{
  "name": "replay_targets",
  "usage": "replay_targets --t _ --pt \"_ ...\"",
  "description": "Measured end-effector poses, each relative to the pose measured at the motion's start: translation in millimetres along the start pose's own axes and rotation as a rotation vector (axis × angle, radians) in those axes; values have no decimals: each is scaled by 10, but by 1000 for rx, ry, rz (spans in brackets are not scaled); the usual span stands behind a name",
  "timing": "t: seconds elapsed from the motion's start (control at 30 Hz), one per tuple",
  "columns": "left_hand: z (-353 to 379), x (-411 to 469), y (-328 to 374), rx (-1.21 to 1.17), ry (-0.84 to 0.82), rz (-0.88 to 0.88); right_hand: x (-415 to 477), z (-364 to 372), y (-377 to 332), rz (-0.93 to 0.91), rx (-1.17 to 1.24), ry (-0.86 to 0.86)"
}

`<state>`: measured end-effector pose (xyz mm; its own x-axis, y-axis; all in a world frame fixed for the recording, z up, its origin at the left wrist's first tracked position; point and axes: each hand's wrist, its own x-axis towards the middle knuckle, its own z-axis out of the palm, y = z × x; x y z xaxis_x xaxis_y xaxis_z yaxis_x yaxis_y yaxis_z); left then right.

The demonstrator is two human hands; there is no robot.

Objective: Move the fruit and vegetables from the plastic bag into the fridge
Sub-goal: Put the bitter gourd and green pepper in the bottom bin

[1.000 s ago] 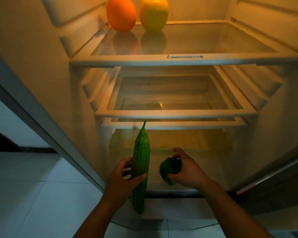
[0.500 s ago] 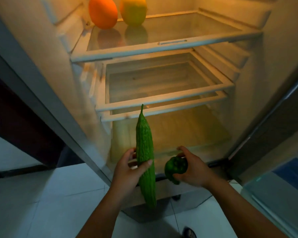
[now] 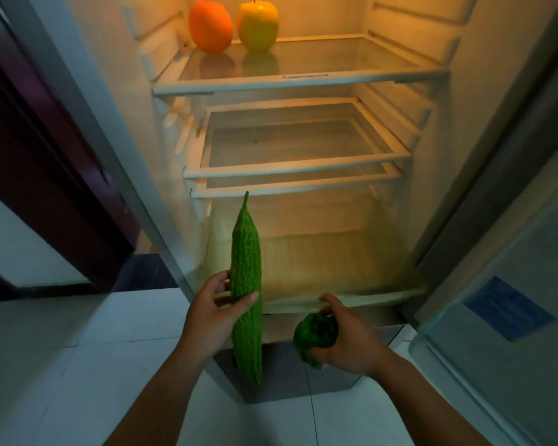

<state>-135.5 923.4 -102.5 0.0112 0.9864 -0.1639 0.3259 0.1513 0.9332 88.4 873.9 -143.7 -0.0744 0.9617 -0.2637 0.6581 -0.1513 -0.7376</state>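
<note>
The fridge stands open in front of me. My left hand (image 3: 211,313) grips a long bumpy bitter gourd (image 3: 246,268), held upright before the clear bottom drawer (image 3: 351,297). My right hand (image 3: 351,339) holds a small green pepper (image 3: 314,333) just below the drawer's front rim, its index finger touching that rim. On the top glass shelf (image 3: 303,78) sit an orange fruit (image 3: 210,25) and a yellow-green apple (image 3: 258,25), at the back left. No plastic bag is in view.
Two bare framed shelves (image 3: 300,165) lie between the top shelf and the drawer. The open fridge door (image 3: 512,317) with a blue sticker stands at the right. A dark wooden door (image 3: 45,172) is at the left, white floor tiles (image 3: 78,365) below.
The view has pulled back and swung, showing the fridge's base and door. My right hand with the pepper has dropped to the drawer's front rim. The gourd stays upright in my left hand.
</note>
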Motion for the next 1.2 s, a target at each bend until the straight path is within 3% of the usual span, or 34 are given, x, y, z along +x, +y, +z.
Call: replay_targets --t 0.3,0.7,0.9,1.2 --pt "17 -154 154 96 22 39 -142 -71 94 -102 111 16" --pt "15 290 798 317 -54 235 -13 -799 -239 -224 208 281" --pt "246 708 1032 393 -246 364 98 -1103 -263 -132 233 460" --pt "450 1175 1264 497 -465 439 210 -1073 -100 18 253 542"
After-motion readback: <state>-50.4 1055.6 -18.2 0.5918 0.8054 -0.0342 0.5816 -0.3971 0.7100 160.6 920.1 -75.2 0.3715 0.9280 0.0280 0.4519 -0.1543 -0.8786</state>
